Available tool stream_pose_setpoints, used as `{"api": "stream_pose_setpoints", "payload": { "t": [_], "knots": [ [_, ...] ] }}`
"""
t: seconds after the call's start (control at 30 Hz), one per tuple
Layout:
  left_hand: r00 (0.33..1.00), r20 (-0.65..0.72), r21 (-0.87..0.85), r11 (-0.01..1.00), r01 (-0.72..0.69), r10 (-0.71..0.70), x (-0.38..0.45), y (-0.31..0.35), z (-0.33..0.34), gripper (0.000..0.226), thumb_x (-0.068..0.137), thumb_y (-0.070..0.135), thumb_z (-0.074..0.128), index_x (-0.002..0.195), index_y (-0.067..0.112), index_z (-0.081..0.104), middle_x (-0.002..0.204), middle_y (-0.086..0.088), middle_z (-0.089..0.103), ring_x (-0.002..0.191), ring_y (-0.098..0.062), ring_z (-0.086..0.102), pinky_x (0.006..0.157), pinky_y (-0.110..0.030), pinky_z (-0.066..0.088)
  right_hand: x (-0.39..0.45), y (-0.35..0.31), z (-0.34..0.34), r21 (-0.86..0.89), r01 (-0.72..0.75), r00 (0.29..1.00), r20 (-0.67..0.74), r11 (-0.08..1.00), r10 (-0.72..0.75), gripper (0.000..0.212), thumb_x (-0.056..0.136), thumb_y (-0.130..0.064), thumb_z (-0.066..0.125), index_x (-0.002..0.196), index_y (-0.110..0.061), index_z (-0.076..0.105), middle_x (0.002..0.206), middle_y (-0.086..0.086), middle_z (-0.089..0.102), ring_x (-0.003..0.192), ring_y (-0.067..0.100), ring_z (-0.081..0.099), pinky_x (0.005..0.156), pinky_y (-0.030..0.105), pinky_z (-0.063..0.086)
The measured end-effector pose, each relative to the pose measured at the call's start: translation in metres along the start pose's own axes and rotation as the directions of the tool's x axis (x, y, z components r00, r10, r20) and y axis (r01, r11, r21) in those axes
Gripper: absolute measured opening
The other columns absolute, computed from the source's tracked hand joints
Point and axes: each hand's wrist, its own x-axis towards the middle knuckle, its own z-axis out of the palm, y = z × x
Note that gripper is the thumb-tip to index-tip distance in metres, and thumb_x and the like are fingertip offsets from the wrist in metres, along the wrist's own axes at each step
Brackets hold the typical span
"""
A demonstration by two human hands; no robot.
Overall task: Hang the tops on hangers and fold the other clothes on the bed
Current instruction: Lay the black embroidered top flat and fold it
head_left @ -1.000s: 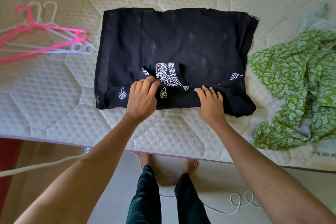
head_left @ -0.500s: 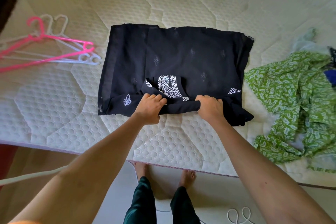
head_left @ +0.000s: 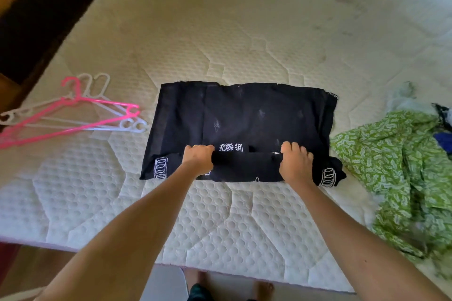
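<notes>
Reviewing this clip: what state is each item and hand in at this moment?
black garment: spread flat, near edge being folded up
left hand: grips near fold
right hand: grips near fold
green garment: crumpled, unfolded
hangers: piled loose, unused
mattress: bare

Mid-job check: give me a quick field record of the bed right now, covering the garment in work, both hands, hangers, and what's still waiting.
surface: mattress
in work: black garment, lying flat mid-bed, near edge lifted into a fold
left hand: grips the near edge
right hand: grips the near edge
hangers: one pink and some white, loose on the mattress left of the garment, none in use
waiting: green garment, crumpled at right, unfolded
other: more cloth behind the green one, too hidden to name
</notes>
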Motion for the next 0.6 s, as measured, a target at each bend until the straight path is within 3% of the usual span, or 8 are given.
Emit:
{"api": "stream_pose_setpoints", "payload": {
  "t": [0.17, 0.23, 0.27, 0.37, 0.4, 0.47, 0.53, 0.6],
  "knots": [
    [0.999, -0.036, -0.036, 0.999, -0.004, 0.002, 0.018, -0.003, 0.003, 0.052, 0.080, 0.009, 0.053, 0.130, 0.020, 0.046, 0.126, -0.002, 0.057, 0.118, -0.024, 0.049, 0.093, -0.034, 0.034, 0.000, 0.005, 0.017, 0.015, 0.155, 0.987, -0.032, 0.988, -0.154, 0.028, 0.070, -0.008, 0.061, 0.097, -0.013, 0.060, 0.095, 0.003, 0.059, 0.097, 0.028, 0.057, 0.088, 0.042, 0.041],
    [0.993, -0.119, -0.020, 0.999, -0.025, 0.023, 0.021, -0.006, 0.007, 0.048, 0.081, 0.009, 0.052, 0.127, 0.019, 0.047, 0.123, -0.002, 0.055, 0.115, -0.025, 0.049, 0.092, -0.034, 0.036, -0.003, 0.008, 0.024, 0.013, 0.195, 0.980, 0.028, 0.981, -0.195, 0.043, 0.064, -0.023, 0.066, 0.106, -0.015, 0.060, 0.104, 0.001, 0.061, 0.106, 0.026, 0.057, 0.097, 0.045, 0.038],
    [0.972, -0.227, 0.011, 0.999, -0.052, 0.053, 0.020, -0.007, 0.009, 0.044, 0.079, 0.008, 0.055, 0.121, 0.019, 0.050, 0.117, -0.003, 0.056, 0.108, -0.025, 0.053, 0.088, -0.034, 0.039, -0.006, 0.009, 0.028, 0.004, 0.219, 0.973, 0.076, 0.976, -0.219, 0.053, 0.063, -0.029, 0.067, 0.113, -0.015, 0.058, 0.112, 0.001, 0.060, 0.113, 0.026, 0.055, 0.102, 0.049, 0.035],
    [0.847, -0.460, 0.164, 0.963, -0.215, 0.267, 0.016, -0.008, 0.015, 0.022, 0.071, 0.011, 0.063, 0.092, 0.018, 0.060, 0.088, -0.001, 0.056, 0.075, -0.023, 0.057, 0.067, -0.033, 0.046, -0.012, 0.007, 0.035, -0.056, 0.239, 0.951, 0.214, 0.969, -0.222, 0.069, 0.074, -0.034, 0.064, 0.137, -0.017, 0.041, 0.139, 0.003, 0.044, 0.134, 0.029, 0.037, 0.110, 0.055, 0.022],
    [0.815, -0.449, 0.225, 0.929, -0.293, 0.365, 0.013, -0.008, 0.018, 0.012, 0.077, 0.020, 0.059, 0.089, 0.019, 0.060, 0.085, 0.001, 0.056, 0.072, -0.021, 0.056, 0.065, -0.032, 0.046, -0.012, 0.005, 0.035, -0.074, 0.227, 0.949, 0.240, 0.971, -0.203, 0.068, 0.079, -0.031, 0.062, 0.141, -0.018, 0.034, 0.143, 0.002, 0.037, 0.138, 0.029, 0.030, 0.111, 0.054, 0.019],
    [0.798, -0.354, 0.282, 0.870, -0.405, 0.487, 0.009, -0.009, 0.024, 0.033, 0.082, 0.046, 0.047, 0.095, 0.021, 0.063, 0.088, 0.004, 0.059, 0.074, -0.017, 0.058, 0.066, -0.030, 0.048, -0.009, -0.002, 0.033, -0.092, 0.192, 0.960, 0.225, 0.977, -0.168, 0.061, 0.085, -0.023, 0.057, 0.141, -0.020, 0.031, 0.143, 0.001, 0.036, 0.139, 0.029, 0.028, 0.113, 0.052, 0.017],
    [0.850, -0.259, 0.284, 0.877, -0.387, 0.459, 0.004, -0.012, 0.025, 0.053, 0.070, 0.059, 0.050, 0.104, 0.021, 0.064, 0.097, 0.003, 0.062, 0.079, -0.017, 0.061, 0.065, -0.029, 0.049, -0.005, -0.008, 0.027, -0.084, 0.155, 0.971, 0.194, 0.984, -0.137, 0.053, 0.086, -0.018, 0.055, 0.135, -0.020, 0.037, 0.135, 0.002, 0.045, 0.132, 0.029, 0.037, 0.112, 0.051, 0.020],
    [0.899, -0.216, 0.275, 0.907, -0.318, 0.381, 0.003, -0.016, 0.024, 0.064, 0.054, 0.053, 0.067, 0.108, 0.018, 0.064, 0.101, -0.001, 0.063, 0.077, -0.021, 0.062, 0.058, -0.033, 0.049, 0.001, -0.012, 0.023, -0.071, 0.120, 0.981, 0.164, 0.990, -0.107, 0.048, 0.085, -0.016, 0.055, 0.130, -0.020, 0.040, 0.126, 0.002, 0.052, 0.125, 0.027, 0.045, 0.111, 0.050, 0.023]
  ]
}}
